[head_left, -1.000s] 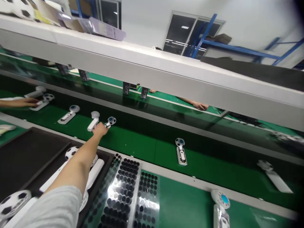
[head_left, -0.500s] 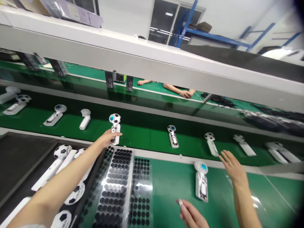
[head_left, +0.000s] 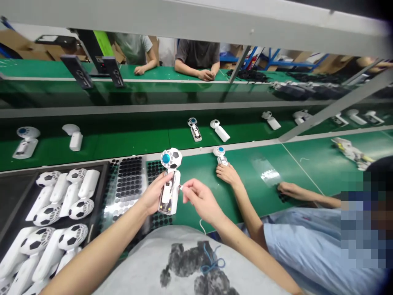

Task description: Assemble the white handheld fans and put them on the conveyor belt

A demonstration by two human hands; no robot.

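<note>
Fan with a football-patterned head, held upright above the green bench.
The left hand grips its open handle; the right hand pinches something small just beside it, too small to make out. Left of them, a black tray holds rows of finished white fans, lying close together, next to sheets of black round pads. A co-worker's hand rests on another fan.
</note>
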